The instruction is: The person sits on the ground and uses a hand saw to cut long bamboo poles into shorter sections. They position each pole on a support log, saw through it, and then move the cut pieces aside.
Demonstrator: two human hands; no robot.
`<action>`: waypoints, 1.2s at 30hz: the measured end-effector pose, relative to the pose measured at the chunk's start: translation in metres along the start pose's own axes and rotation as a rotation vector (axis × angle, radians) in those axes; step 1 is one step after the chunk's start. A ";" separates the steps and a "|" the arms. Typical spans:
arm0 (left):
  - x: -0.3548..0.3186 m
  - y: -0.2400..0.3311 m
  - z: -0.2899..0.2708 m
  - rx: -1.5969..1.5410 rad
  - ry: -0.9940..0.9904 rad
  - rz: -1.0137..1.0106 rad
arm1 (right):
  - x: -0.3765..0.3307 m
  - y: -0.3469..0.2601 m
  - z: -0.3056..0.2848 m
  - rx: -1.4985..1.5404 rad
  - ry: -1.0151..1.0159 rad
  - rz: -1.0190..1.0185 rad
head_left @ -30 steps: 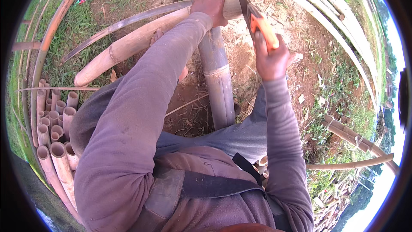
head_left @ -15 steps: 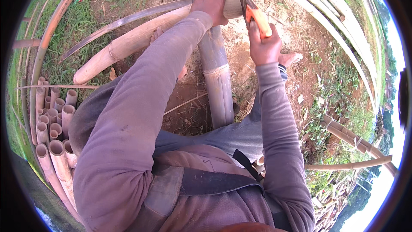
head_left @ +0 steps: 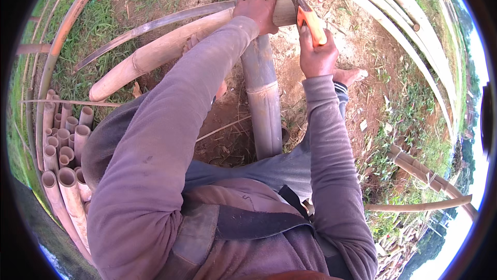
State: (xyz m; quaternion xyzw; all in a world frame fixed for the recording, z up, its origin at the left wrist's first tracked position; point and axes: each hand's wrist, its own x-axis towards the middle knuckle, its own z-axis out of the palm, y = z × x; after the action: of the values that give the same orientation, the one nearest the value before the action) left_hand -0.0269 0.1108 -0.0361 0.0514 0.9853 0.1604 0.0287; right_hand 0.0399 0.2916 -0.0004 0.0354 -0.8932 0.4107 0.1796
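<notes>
Change: we find the right hand (head_left: 318, 57) a little farther up the frame than a second ago, the saw (head_left: 309, 23) gone up with it; against half a second ago it has barely shifted. We judge this the forward end of a saw stroke, with the cutting in progress (how deep, we cannot tell). The left hand (head_left: 256, 13) has hardly moved. The bare foot (head_left: 349, 76) at right of centre now shows more fully.

Right hand: fingers closed round the orange handle, upper centre; blade running to the top edge.

Left hand: fingers bent down over the pale bamboo pole (head_left: 160, 49), clasping it close.

Pale bamboo pole: upper left to upper centre, laid across a grey pole (head_left: 263, 68); its right end meets the saw (touching or just beside, unclear). A split strip (head_left: 155, 24) lies along its upper side.

Surface: ground (head_left: 287, 62) of reddish-brown soil, dusted pale near the crossing; grass (head_left: 119, 11), upper left.

Surroundings: outdoors. Cut bamboo tubes (head_left: 80, 140), clustered at left; long pale poles (head_left: 437, 62), upper right, bent by the lens; one tied bundle (head_left: 422, 168), right; trees (head_left: 468, 156) and bright sky, right edge.
</notes>
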 end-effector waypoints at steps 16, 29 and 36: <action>0.000 0.001 -0.004 0.004 -0.046 -0.013 | -0.016 0.025 -0.005 0.064 -0.082 0.070; 0.003 0.008 0.008 0.027 0.001 0.012 | 0.007 0.009 -0.013 0.014 -0.104 0.047; -0.004 -0.005 0.002 0.014 0.001 -0.031 | -0.130 -0.001 -0.121 0.108 -0.216 0.061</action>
State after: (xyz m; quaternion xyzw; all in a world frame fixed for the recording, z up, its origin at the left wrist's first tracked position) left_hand -0.0229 0.1058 -0.0396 0.0363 0.9870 0.1533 0.0305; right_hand 0.1966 0.3706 0.0271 0.0621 -0.8845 0.4573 0.0678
